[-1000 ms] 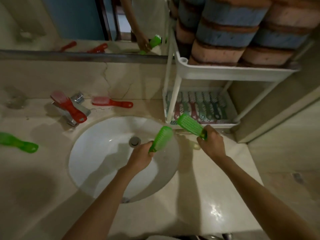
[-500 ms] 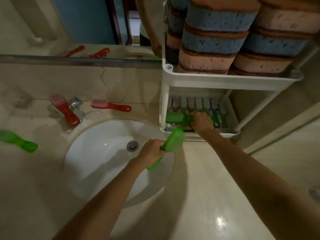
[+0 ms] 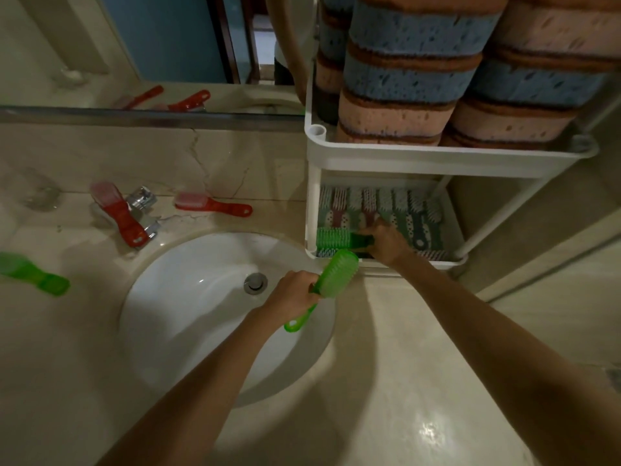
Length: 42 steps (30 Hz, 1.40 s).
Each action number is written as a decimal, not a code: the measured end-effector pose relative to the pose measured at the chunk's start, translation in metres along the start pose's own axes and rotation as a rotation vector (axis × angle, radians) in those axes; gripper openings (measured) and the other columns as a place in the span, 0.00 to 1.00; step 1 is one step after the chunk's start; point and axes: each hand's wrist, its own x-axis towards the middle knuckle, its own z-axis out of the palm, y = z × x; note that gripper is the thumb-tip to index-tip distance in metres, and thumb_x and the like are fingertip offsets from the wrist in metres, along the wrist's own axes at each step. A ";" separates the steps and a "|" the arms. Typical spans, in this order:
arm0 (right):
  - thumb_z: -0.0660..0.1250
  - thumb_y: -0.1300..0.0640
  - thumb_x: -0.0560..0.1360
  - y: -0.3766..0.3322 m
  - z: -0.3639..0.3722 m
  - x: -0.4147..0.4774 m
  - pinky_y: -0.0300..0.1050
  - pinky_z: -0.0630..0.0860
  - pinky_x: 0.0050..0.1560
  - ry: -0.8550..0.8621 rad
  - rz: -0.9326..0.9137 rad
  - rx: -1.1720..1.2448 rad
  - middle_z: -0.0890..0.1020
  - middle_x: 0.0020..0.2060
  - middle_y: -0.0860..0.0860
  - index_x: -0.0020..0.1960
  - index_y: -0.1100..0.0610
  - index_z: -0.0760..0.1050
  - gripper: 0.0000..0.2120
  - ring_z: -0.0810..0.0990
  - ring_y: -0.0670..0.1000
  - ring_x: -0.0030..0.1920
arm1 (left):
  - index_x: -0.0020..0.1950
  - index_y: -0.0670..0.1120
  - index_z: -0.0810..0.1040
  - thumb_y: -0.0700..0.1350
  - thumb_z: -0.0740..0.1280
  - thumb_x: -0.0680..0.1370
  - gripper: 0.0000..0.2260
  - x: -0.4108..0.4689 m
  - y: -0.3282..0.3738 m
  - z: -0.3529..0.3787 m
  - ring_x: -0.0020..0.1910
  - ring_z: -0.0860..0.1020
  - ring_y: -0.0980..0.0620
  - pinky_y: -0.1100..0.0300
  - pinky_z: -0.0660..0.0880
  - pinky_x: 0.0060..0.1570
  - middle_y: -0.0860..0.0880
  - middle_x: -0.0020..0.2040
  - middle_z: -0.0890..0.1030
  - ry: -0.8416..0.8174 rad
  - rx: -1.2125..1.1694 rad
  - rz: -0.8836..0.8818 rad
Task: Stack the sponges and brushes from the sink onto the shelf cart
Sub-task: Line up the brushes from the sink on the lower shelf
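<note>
My right hand [image 3: 386,242] is inside the lower tray of the white shelf cart [image 3: 437,159] and grips the handle of a green brush [image 3: 334,238] lying on a row of brushes [image 3: 403,210]. My left hand [image 3: 292,294] grips a second green brush [image 3: 331,280] by its handle, above the right rim of the white sink [image 3: 201,311], its head pointing up at the cart's front edge. Blue and pink sponges [image 3: 410,72] are stacked on the cart's top tray.
Two red brushes lie behind the sink, one [image 3: 117,210] against the chrome tap [image 3: 142,205], the other [image 3: 213,205] to its right. A green brush [image 3: 33,274] lies on the counter at far left. A mirror [image 3: 134,45] runs above the counter.
My right hand has carried its green brush from above the counter into the cart's lower tray. My left hand has raised its brush a little toward the cart.
</note>
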 end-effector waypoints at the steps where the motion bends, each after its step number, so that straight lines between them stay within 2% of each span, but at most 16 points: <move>1: 0.64 0.66 0.73 0.000 -0.001 -0.002 0.50 0.69 0.66 0.017 0.001 0.020 0.71 0.63 0.65 0.63 0.58 0.76 0.18 0.73 0.64 0.62 | 0.28 0.47 0.65 0.37 0.67 0.72 0.16 0.001 0.002 0.000 0.38 0.72 0.49 0.59 0.64 0.37 0.42 0.35 0.74 0.009 -0.013 0.010; 4: 0.64 0.71 0.69 -0.001 -0.002 -0.010 0.44 0.70 0.54 0.170 -0.009 0.125 0.78 0.55 0.65 0.57 0.63 0.79 0.17 0.77 0.62 0.55 | 0.27 0.49 0.62 0.39 0.68 0.71 0.19 0.002 0.015 0.001 0.38 0.74 0.45 0.59 0.63 0.36 0.38 0.35 0.75 0.070 -0.028 0.044; 6: 0.66 0.71 0.69 -0.005 -0.003 -0.023 0.40 0.68 0.45 0.290 0.018 0.351 0.81 0.48 0.63 0.50 0.67 0.80 0.11 0.78 0.57 0.47 | 0.28 0.50 0.63 0.39 0.69 0.70 0.18 0.005 0.028 0.005 0.39 0.77 0.45 0.59 0.68 0.37 0.41 0.35 0.76 0.120 -0.095 0.032; 9: 0.60 0.75 0.71 -0.009 -0.011 -0.047 0.37 0.70 0.42 0.305 0.140 0.876 0.82 0.34 0.47 0.40 0.62 0.78 0.12 0.78 0.44 0.38 | 0.32 0.47 0.67 0.34 0.69 0.71 0.14 0.011 0.052 0.011 0.35 0.79 0.45 0.55 0.79 0.34 0.46 0.33 0.74 0.147 -0.471 -0.022; 11: 0.59 0.75 0.69 -0.004 -0.018 -0.061 0.36 0.72 0.43 0.234 0.177 1.079 0.82 0.29 0.41 0.38 0.58 0.76 0.14 0.79 0.38 0.35 | 0.39 0.43 0.70 0.31 0.66 0.73 0.10 0.017 0.070 0.016 0.33 0.77 0.50 0.62 0.79 0.27 0.47 0.35 0.74 0.136 -0.793 -0.083; 13: 0.63 0.67 0.64 0.002 -0.024 -0.073 0.37 0.73 0.44 0.073 0.180 1.118 0.83 0.32 0.44 0.42 0.56 0.76 0.10 0.80 0.41 0.38 | 0.39 0.43 0.70 0.29 0.64 0.75 0.10 0.022 0.085 0.015 0.33 0.75 0.52 0.66 0.77 0.23 0.48 0.36 0.73 0.138 -1.054 -0.162; 15: 0.66 0.63 0.67 0.007 -0.027 -0.080 0.38 0.75 0.47 -0.105 0.159 1.089 0.80 0.38 0.50 0.45 0.56 0.75 0.07 0.79 0.46 0.41 | 0.39 0.44 0.69 0.30 0.63 0.76 0.11 0.030 0.091 0.014 0.33 0.75 0.51 0.65 0.77 0.22 0.48 0.37 0.73 0.136 -1.159 -0.212; 17: 0.63 0.66 0.75 0.010 -0.028 -0.081 0.34 0.75 0.44 -0.169 0.145 1.000 0.78 0.40 0.51 0.45 0.56 0.74 0.06 0.78 0.44 0.41 | 0.41 0.43 0.70 0.32 0.64 0.76 0.08 0.036 0.092 0.013 0.34 0.76 0.50 0.65 0.77 0.23 0.48 0.38 0.74 0.133 -1.170 -0.229; 20: 0.60 0.71 0.76 0.011 -0.033 -0.070 0.30 0.74 0.36 -0.151 0.153 0.876 0.76 0.35 0.51 0.43 0.58 0.73 0.09 0.78 0.39 0.33 | 0.37 0.43 0.69 0.35 0.64 0.77 0.10 0.046 0.093 0.011 0.35 0.76 0.50 0.62 0.78 0.24 0.46 0.37 0.75 0.128 -1.169 -0.241; 23: 0.59 0.72 0.75 0.009 -0.039 -0.044 0.41 0.71 0.42 -0.058 0.176 0.589 0.78 0.38 0.54 0.42 0.64 0.77 0.09 0.76 0.50 0.40 | 0.36 0.43 0.71 0.37 0.64 0.77 0.10 0.055 0.088 0.008 0.41 0.79 0.48 0.54 0.82 0.38 0.46 0.39 0.78 0.163 -0.959 -0.202; 25: 0.58 0.68 0.77 0.007 -0.045 -0.025 0.44 0.70 0.52 0.009 0.196 0.320 0.79 0.49 0.57 0.53 0.67 0.78 0.11 0.77 0.55 0.52 | 0.43 0.39 0.78 0.36 0.62 0.78 0.06 0.053 0.080 0.003 0.50 0.79 0.44 0.50 0.78 0.53 0.42 0.47 0.81 0.249 -0.672 -0.094; 27: 0.56 0.64 0.79 0.005 -0.050 -0.009 0.44 0.70 0.55 0.039 0.215 0.226 0.78 0.57 0.59 0.58 0.65 0.75 0.13 0.76 0.58 0.58 | 0.52 0.38 0.78 0.36 0.59 0.79 0.09 0.049 0.070 -0.001 0.55 0.77 0.44 0.54 0.74 0.55 0.40 0.54 0.80 0.303 -0.353 0.023; 29: 0.56 0.63 0.79 0.002 -0.049 0.007 0.45 0.71 0.52 0.034 0.226 0.178 0.78 0.55 0.60 0.55 0.62 0.74 0.10 0.76 0.58 0.54 | 0.61 0.39 0.75 0.37 0.56 0.80 0.13 0.045 0.063 -0.003 0.61 0.74 0.45 0.55 0.71 0.60 0.41 0.62 0.76 0.255 -0.070 0.104; 32: 0.55 0.62 0.79 -0.004 -0.043 0.030 0.45 0.69 0.46 0.017 0.242 0.101 0.76 0.50 0.58 0.47 0.58 0.72 0.07 0.73 0.55 0.47 | 0.74 0.40 0.61 0.37 0.53 0.81 0.20 0.046 0.053 -0.001 0.75 0.58 0.46 0.53 0.56 0.74 0.43 0.76 0.59 0.092 0.253 0.160; 35: 0.53 0.63 0.79 -0.004 -0.034 0.046 0.46 0.70 0.49 -0.010 0.260 0.116 0.77 0.52 0.57 0.51 0.59 0.75 0.11 0.73 0.54 0.47 | 0.76 0.40 0.52 0.38 0.51 0.82 0.22 0.048 0.045 0.004 0.77 0.50 0.45 0.54 0.49 0.75 0.42 0.78 0.50 0.017 0.416 0.159; 42: 0.58 0.62 0.77 0.007 -0.021 0.053 0.44 0.76 0.51 0.028 0.231 0.114 0.79 0.52 0.56 0.48 0.60 0.79 0.11 0.77 0.55 0.48 | 0.76 0.40 0.52 0.37 0.52 0.81 0.23 0.052 0.041 0.011 0.77 0.51 0.44 0.52 0.49 0.75 0.42 0.77 0.52 0.063 0.444 0.147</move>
